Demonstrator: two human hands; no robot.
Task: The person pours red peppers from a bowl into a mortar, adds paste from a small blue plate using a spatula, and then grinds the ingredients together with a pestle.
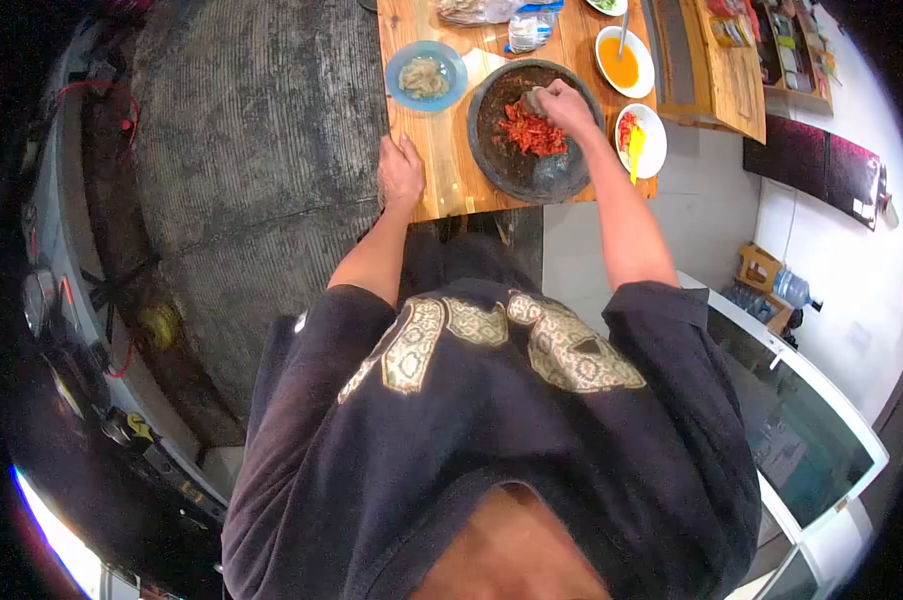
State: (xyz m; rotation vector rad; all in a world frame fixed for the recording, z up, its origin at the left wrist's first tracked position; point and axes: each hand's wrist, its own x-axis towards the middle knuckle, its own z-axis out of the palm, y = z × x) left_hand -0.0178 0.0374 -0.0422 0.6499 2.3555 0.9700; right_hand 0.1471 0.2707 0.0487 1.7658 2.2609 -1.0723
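In the head view, a wide dark stone mortar stands on the wooden table and holds chopped red chillies. My right hand is closed around a grey stone pestle, which reaches into the mortar at the chillies' upper edge. At the table's left edge, my left hand grips the wood, its fingers partly hidden over the side. Just above that hand sits a blue-rimmed bowl with pale pieces in it.
Right of the mortar are a white bowl of orange liquid with a spoon and a white bowl with red bits and a yellow utensil. Plastic packages lie at the back of the wooden table. A glass-panelled case stands right.
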